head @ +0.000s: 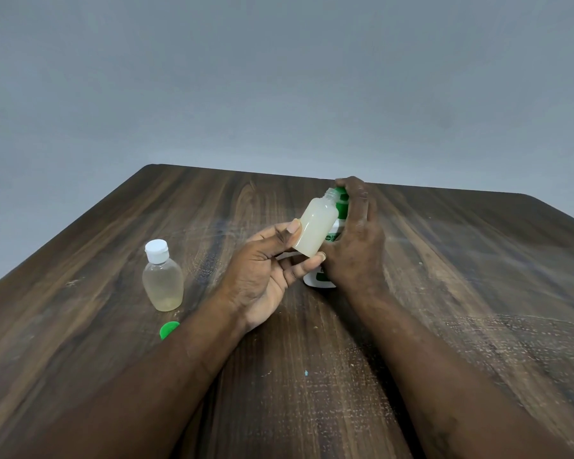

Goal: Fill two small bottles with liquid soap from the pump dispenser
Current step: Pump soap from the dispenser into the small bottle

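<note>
Left hand (262, 276) pinches the open small bottle (317, 226) low on its body, thumb on the near side and fingertips under the base, palm turned up and the other fingers loosely curled. That bottle is lifted off the table and tilted, its bare threaded neck leaning up to the right against the green head of the pump dispenser (340, 207); it looks nearly full of pale, cloudy liquid. The right hand (358, 240) drapes over the dispenser from the right, its fingers curled over the green pump head and its palm covering most of the white body, whose base stands on the table (444, 293). Whether the head is pressed down cannot be told. Small bottles number two: the held one, and a second small bottle (163, 279) standing upright well to the left, closed with a white cap (156, 250) and holding clear yellowish liquid. One dispenser shows. Caps also number two: the white one, and a loose green cap (169, 329) lying just beside the left forearm, near the second bottle. A plain grey wall (279, 77) rises behind the dark wooden table.
</note>
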`<control>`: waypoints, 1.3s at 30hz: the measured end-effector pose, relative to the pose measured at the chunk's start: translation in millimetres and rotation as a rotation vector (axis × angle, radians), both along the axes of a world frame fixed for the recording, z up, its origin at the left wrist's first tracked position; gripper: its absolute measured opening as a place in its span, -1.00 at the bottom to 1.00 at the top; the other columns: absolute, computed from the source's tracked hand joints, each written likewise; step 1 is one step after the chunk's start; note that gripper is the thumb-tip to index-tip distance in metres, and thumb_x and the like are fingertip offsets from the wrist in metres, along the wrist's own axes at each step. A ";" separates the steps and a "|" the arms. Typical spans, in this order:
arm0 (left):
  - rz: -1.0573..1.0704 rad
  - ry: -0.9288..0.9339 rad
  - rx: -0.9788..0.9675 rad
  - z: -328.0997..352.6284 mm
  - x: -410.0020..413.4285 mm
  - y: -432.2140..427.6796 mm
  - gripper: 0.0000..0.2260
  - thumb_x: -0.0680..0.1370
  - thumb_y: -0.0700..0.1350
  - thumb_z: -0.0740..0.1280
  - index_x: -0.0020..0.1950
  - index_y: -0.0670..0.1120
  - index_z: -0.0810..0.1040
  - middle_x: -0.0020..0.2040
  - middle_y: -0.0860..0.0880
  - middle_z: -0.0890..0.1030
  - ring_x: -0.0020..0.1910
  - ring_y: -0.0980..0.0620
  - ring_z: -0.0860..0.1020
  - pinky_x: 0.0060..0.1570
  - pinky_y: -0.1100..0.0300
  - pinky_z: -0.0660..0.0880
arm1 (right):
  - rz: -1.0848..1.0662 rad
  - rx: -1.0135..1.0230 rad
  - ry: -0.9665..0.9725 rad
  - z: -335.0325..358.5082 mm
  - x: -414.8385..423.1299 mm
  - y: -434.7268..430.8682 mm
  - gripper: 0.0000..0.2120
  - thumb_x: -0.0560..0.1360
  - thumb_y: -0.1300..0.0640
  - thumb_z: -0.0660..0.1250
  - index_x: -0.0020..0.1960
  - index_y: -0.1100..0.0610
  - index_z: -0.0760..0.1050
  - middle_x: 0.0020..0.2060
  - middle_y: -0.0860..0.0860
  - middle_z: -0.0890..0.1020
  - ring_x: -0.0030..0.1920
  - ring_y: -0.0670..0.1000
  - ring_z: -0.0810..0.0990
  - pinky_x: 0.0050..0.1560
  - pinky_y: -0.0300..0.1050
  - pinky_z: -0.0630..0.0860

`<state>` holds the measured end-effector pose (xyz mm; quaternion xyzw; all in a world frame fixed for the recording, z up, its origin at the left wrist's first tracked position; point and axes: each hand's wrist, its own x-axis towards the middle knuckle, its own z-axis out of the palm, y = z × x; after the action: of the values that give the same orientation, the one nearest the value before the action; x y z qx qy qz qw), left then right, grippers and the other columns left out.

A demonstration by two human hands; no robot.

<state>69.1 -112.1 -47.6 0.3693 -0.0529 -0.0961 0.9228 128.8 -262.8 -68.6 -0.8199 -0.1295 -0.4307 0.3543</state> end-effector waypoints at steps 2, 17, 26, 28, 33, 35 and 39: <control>0.000 0.001 0.002 0.3 -0.5 -0.1 -0.81 0.48 -0.16 0.42 0.01 -0.25 0.60 0.04 -0.27 0.70 0.02 -0.22 0.66 -0.25 0.16 0.67 | -0.005 -0.010 -0.001 0.1 -0.8 -0.1 -0.14 0.31 0.25 0.63 0.53 0.13 0.33 0.40 0.15 0.50 0.28 0.19 0.58 0.10 0.03 0.63; -0.001 0.008 -0.009 -0.9 0.2 -0.3 -0.77 0.47 -0.16 0.42 0.06 -0.25 0.60 0.09 -0.27 0.69 0.05 -0.23 0.66 -0.24 0.15 0.67 | 0.008 -0.007 0.014 0.4 -2.9 -0.3 -0.09 0.30 0.26 0.64 0.53 0.04 0.27 0.40 0.13 0.50 0.26 0.18 0.59 0.07 0.11 0.67; -0.004 0.003 -0.001 -0.7 0.2 0.0 -0.79 0.47 -0.16 0.42 0.04 -0.26 0.60 0.09 -0.28 0.69 0.05 -0.24 0.65 -0.24 0.15 0.67 | 0.009 -0.005 -0.018 1.4 -2.3 -1.1 -0.11 0.33 0.23 0.61 0.55 0.08 0.27 0.44 0.12 0.49 0.32 0.15 0.56 0.12 0.07 0.64; -0.005 0.000 -0.003 -0.7 0.2 0.1 -0.80 0.48 -0.16 0.42 0.03 -0.26 0.60 0.06 -0.27 0.70 0.04 -0.23 0.65 -0.24 0.16 0.67 | 0.017 -0.003 -0.016 0.7 -1.3 -0.6 -0.13 0.32 0.24 0.60 0.52 0.04 0.26 0.41 0.14 0.50 0.27 0.19 0.58 0.08 0.11 0.66; -0.003 0.000 -0.005 -1.4 0.2 0.1 -0.77 0.49 -0.16 0.41 0.07 -0.27 0.59 0.06 -0.26 0.70 0.01 -0.22 0.68 -0.24 0.16 0.67 | 0.004 -0.014 0.022 -0.8 0.8 -1.1 -0.10 0.33 0.27 0.61 0.52 0.00 0.21 0.41 0.17 0.50 0.30 0.25 0.59 0.14 0.21 0.66; -0.002 0.000 -0.003 -1.7 0.5 0.6 -0.76 0.49 -0.16 0.42 0.08 -0.27 0.59 0.11 -0.29 0.68 0.05 -0.23 0.66 -0.23 0.15 0.67 | 0.006 -0.009 0.010 -0.7 -0.3 -1.5 -0.09 0.32 0.27 0.61 0.54 0.02 0.24 0.41 0.15 0.50 0.28 0.20 0.59 0.10 0.08 0.65; -0.002 0.004 0.000 -2.2 1.0 0.3 -0.73 0.47 -0.15 0.43 0.09 -0.28 0.58 0.10 -0.29 0.68 0.07 -0.24 0.64 -0.23 0.15 0.67 | 0.002 -0.017 -0.009 -1.1 -0.6 -2.3 -0.09 0.31 0.25 0.63 0.56 0.13 0.30 0.42 0.13 0.50 0.31 0.14 0.56 0.12 -0.08 0.58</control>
<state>70.1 -111.7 -49.8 0.3691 -0.0514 -0.0977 0.9228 128.2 -265.1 -69.7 -0.8206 -0.1356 -0.4331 0.3473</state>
